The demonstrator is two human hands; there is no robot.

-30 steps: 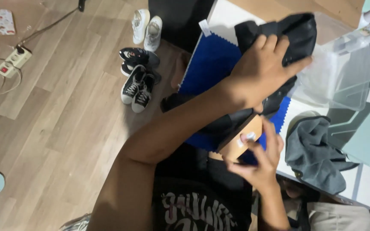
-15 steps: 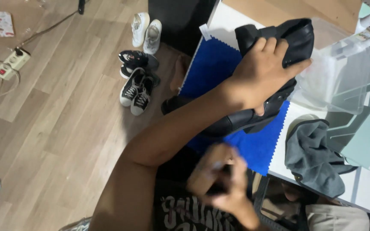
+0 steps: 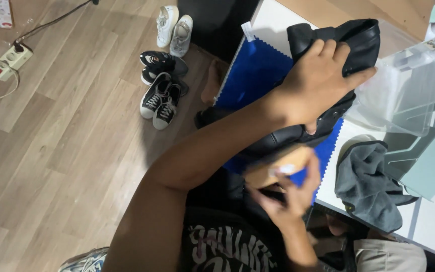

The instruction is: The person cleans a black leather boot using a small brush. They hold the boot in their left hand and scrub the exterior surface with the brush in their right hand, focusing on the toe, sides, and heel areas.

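Note:
A black leather boot [image 3: 358,38] lies on a blue cloth [image 3: 255,75] at the edge of a white table [image 3: 273,20]. My left hand [image 3: 318,83] is spread over the boot's upper and clamps it from above. Just below, my right hand [image 3: 290,196] holds a tan wooden brush [image 3: 273,168] against the boot's lower side. My left forearm hides the boot's toe end.
A crumpled grey cloth [image 3: 373,186] lies on the table to the right, and a clear plastic box [image 3: 409,95] stands behind it. On the wooden floor are black sneakers [image 3: 159,95], white sneakers [image 3: 174,27] and a power strip [image 3: 8,60].
My right hand dropped with the brush toward my body, then came back up to the boot's lower side. My left hand kept its hold on the boot.

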